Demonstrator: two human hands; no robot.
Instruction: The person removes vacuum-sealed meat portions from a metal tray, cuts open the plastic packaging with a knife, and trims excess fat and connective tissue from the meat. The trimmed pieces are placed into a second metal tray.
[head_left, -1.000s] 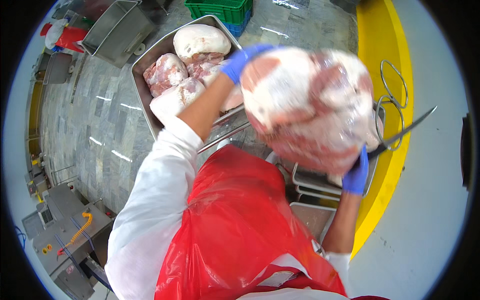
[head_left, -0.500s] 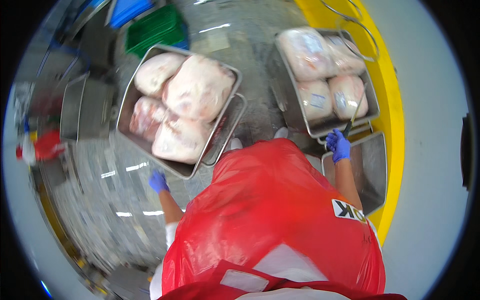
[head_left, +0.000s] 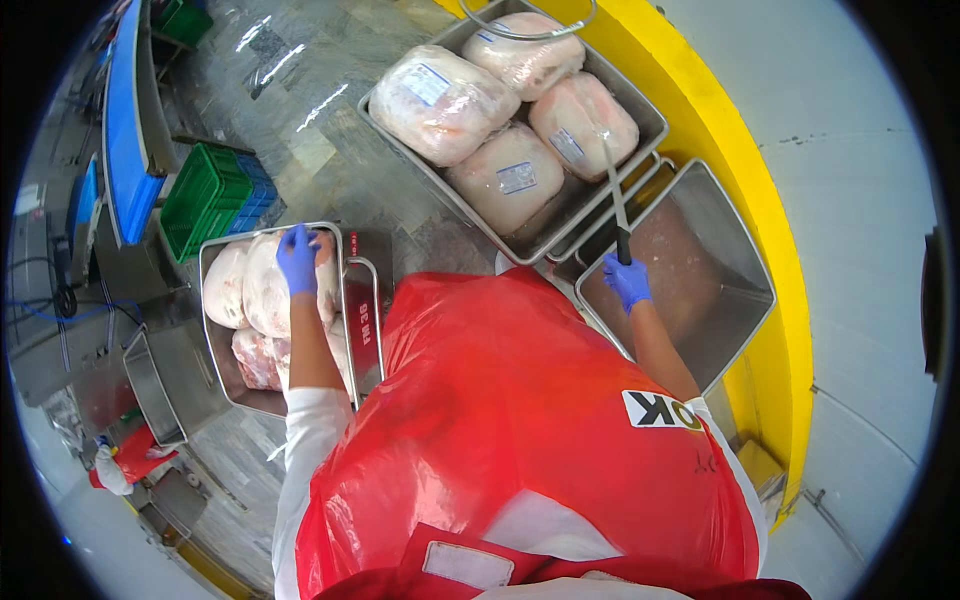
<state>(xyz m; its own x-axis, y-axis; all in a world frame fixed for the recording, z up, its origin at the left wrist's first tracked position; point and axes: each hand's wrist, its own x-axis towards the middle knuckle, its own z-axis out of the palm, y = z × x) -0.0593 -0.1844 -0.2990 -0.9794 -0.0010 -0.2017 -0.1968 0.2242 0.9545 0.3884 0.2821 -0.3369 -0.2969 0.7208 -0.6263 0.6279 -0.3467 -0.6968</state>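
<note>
Blue gloves cover both of my hands. My right hand [head_left: 627,281] is closed around the black handle of a long knife [head_left: 623,243], and its blade points away from me over a steel tub's edge. That tub [head_left: 640,160] holds several large, pale meat blocks [head_left: 575,115] wrapped in clear plastic, some labelled. My left hand [head_left: 297,260] is stretched over the meat in a smaller-looking steel tub [head_left: 208,355] on the left, fingers extended and nothing held. Pale, bulky meat pieces [head_left: 264,285] fill it. Whether the fingers touch the meat I cannot tell.
Beside my right hand stands another steel tub [head_left: 735,270], its inner walls showing. A yellow curb [head_left: 770,240] runs along the white wall. Green crates [head_left: 200,205] and a blue-topped table [head_left: 130,130] are at the far left. A person in red and white [head_left: 135,460] is farther left.
My view has turned right, so the tubs appear farther left. My left hand has moved from beside the left tub to over its meat. The knife stays in my right hand.
</note>
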